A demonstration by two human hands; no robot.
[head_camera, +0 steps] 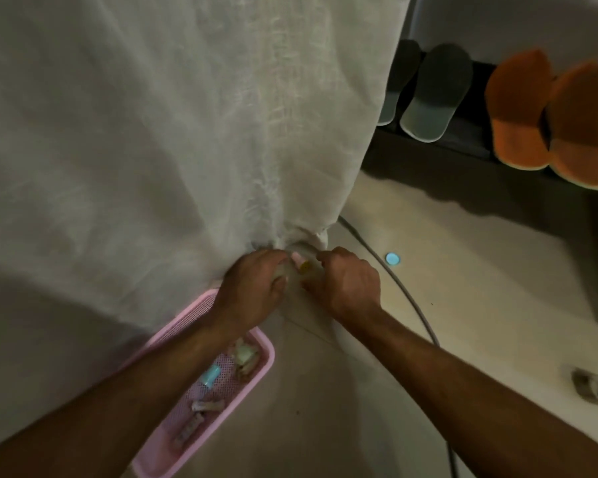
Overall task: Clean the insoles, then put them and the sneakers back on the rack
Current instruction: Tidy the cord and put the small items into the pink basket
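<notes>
Hanging over most of the view, a curtain (173, 125) hides the upper left, its hem gathered at the hands. Rack (463, 157) at upper right carries grey slippers (432, 94) and orange slippers (549, 122); no sneakers or insoles show. Bare floor (446, 270) lies between. Pink basket (221, 391) sits under the left arm, a cable (404, 298) runs past the right. Left hand (252, 291) and right hand (346, 284), both curled, grip a small pale object (299, 262), unclear what. Blue cap (392, 259) lies beyond the cable.

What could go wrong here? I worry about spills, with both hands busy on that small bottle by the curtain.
The bottle, worked by the left hand and right hand, sits against the curtain; liquid could wet the fabric. Its likely blue cap lies loose on the floor and could get lost. The cable beside the right arm might snag.
</notes>
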